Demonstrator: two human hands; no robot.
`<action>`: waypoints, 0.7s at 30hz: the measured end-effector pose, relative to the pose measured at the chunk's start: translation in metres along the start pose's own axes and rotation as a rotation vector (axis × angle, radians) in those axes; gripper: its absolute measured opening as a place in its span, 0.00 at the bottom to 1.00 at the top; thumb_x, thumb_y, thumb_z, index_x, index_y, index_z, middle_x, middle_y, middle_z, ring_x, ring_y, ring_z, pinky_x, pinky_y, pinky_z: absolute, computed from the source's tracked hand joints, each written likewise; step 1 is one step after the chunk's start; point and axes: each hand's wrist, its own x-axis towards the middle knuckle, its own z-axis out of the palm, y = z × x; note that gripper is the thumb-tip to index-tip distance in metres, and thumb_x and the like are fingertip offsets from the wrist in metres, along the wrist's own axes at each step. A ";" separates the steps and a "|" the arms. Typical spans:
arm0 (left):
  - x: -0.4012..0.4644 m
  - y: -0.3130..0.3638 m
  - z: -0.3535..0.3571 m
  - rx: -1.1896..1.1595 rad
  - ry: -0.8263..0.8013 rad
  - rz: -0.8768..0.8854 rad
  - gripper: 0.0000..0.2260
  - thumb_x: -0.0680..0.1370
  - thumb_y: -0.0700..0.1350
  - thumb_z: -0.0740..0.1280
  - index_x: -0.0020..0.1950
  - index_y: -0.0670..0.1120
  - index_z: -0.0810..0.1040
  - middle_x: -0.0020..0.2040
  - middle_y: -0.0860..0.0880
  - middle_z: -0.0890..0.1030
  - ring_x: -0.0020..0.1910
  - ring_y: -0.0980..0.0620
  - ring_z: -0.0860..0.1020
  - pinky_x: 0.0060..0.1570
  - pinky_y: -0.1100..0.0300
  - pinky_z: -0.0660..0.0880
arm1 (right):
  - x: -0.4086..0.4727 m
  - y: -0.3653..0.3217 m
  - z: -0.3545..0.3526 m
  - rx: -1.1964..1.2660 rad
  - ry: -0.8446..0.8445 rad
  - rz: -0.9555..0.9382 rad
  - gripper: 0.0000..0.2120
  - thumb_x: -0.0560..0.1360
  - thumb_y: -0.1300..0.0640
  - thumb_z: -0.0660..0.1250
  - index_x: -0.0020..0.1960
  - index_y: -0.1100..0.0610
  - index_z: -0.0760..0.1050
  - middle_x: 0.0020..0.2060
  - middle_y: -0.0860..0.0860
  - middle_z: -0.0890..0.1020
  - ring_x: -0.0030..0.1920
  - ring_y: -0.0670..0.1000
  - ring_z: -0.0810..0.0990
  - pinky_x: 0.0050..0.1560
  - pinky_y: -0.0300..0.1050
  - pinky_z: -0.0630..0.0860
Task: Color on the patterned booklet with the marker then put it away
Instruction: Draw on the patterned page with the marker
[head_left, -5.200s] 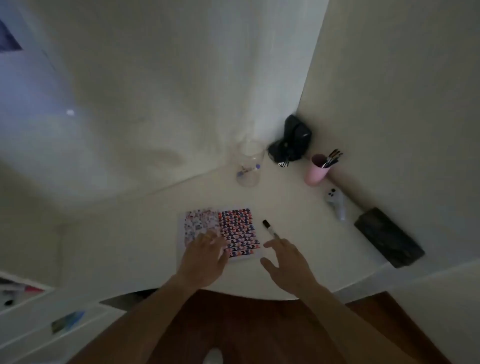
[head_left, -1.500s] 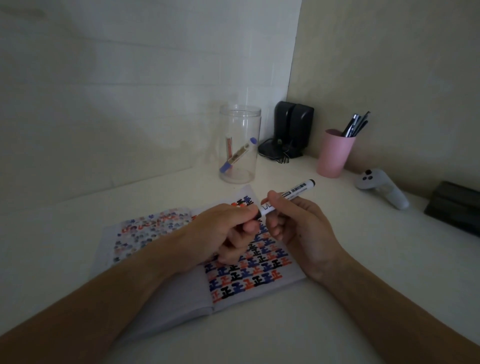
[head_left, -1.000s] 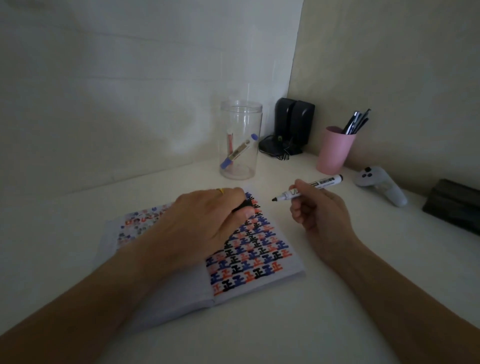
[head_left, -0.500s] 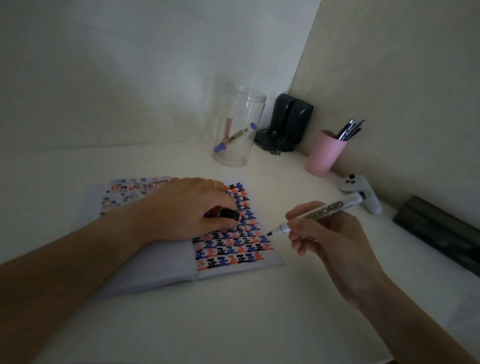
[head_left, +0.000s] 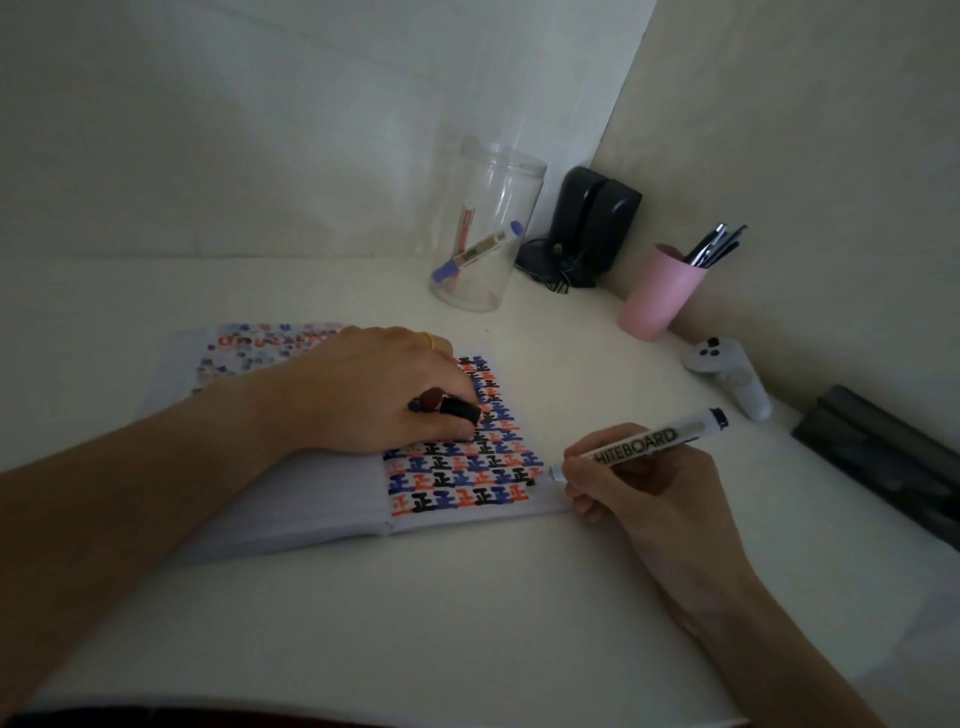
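The patterned booklet (head_left: 457, 478) lies open on the white desk, its right page covered in red, blue and black shapes. My left hand (head_left: 374, 395) rests flat on the booklet and pinches the black marker cap (head_left: 460, 409) between thumb and fingers. My right hand (head_left: 639, 483) grips a white whiteboard marker (head_left: 644, 441) like a pen. Its black tip touches the right edge of the pattern, near the page's lower right corner.
A clear jar (head_left: 483, 228) holding two markers stands behind the booklet. Black speakers (head_left: 592, 223) sit in the corner, a pink cup (head_left: 660, 291) of pens beside them. A white controller (head_left: 727, 374) and a dark box (head_left: 883, 457) lie along the right wall.
My right hand has lowered the uncapped marker from above the desk until its tip meets the page. My left hand stays on the booklet with the cap.
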 end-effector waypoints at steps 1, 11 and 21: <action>0.000 0.000 0.000 0.001 0.001 -0.001 0.15 0.77 0.66 0.60 0.58 0.63 0.78 0.47 0.59 0.78 0.44 0.60 0.76 0.44 0.55 0.76 | 0.000 0.000 0.000 -0.013 -0.005 -0.006 0.02 0.70 0.66 0.76 0.40 0.61 0.84 0.30 0.57 0.84 0.32 0.52 0.81 0.37 0.45 0.80; 0.000 0.002 -0.002 0.010 -0.012 0.007 0.17 0.77 0.68 0.58 0.59 0.63 0.79 0.46 0.61 0.76 0.44 0.60 0.76 0.42 0.58 0.73 | 0.001 0.002 0.000 0.003 0.013 -0.004 0.01 0.70 0.67 0.75 0.41 0.63 0.83 0.30 0.57 0.83 0.31 0.52 0.80 0.35 0.45 0.78; 0.000 0.002 -0.001 0.009 -0.013 -0.008 0.17 0.77 0.69 0.58 0.59 0.64 0.78 0.47 0.60 0.76 0.44 0.60 0.76 0.43 0.54 0.76 | 0.001 0.003 -0.002 -0.014 -0.004 -0.020 0.03 0.71 0.68 0.74 0.39 0.63 0.83 0.29 0.55 0.83 0.30 0.50 0.79 0.33 0.41 0.77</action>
